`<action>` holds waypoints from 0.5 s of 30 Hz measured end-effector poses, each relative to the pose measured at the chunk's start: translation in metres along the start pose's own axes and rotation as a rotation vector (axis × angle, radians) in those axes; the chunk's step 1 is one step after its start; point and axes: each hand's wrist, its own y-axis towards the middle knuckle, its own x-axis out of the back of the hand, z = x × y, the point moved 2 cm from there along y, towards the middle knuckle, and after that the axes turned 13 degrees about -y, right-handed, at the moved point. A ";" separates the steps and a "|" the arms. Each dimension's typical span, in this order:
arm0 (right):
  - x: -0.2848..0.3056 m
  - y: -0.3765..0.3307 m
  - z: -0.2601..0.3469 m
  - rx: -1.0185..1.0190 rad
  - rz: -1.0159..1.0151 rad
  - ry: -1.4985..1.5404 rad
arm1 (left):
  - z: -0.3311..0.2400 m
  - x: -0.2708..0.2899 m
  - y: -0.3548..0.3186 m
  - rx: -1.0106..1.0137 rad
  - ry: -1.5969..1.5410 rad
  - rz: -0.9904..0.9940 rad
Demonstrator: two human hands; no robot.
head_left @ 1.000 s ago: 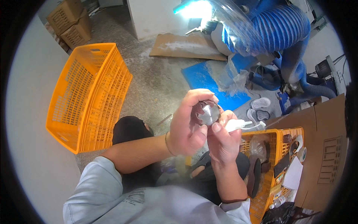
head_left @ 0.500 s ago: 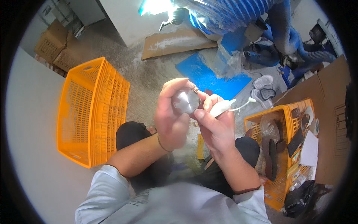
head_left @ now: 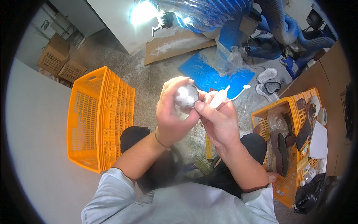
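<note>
My left hand [head_left: 169,114] curls around a round, shiny metal piece [head_left: 186,95], its bright curved face turned up. In my right hand [head_left: 220,121] a small white squeeze bottle [head_left: 217,99] is gripped between thumb and fingers. Its narrow nozzle points up and away, and a white cap hangs off on a thin strap beyond the fingers. The right thumb and fingertips meet the right edge of the metal piece. Both hands are together in front of me above my knees; the underside of the metal piece is hidden.
Stacked orange crates [head_left: 100,123] stand at left. At right, an orange crate [head_left: 287,108] holds dark strips and plastic, beside a large cardboard sheet [head_left: 324,86]. Ahead lie a blue sheet [head_left: 201,69], slippers [head_left: 266,75] and blue hoses [head_left: 279,22]. A lamp [head_left: 145,13] shines beyond.
The metal piece has tilted in my left hand, and the white bottle has turned more upright in my right. The whole view has shifted slightly, so the surroundings sit a little further right.
</note>
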 end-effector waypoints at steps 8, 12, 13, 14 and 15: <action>-0.001 -0.003 0.004 -0.005 0.047 0.056 | -0.002 0.008 0.006 0.015 0.044 0.022; -0.001 -0.004 0.001 -0.013 0.047 0.050 | -0.005 0.010 0.007 0.048 0.054 0.011; -0.002 -0.004 0.001 0.001 0.064 0.060 | -0.005 0.011 0.007 0.053 0.054 0.016; -0.002 -0.003 0.001 0.003 0.076 0.059 | -0.006 0.011 0.008 0.055 0.057 0.021; -0.002 -0.003 0.001 0.008 0.091 0.065 | -0.007 0.012 0.008 0.051 0.067 0.029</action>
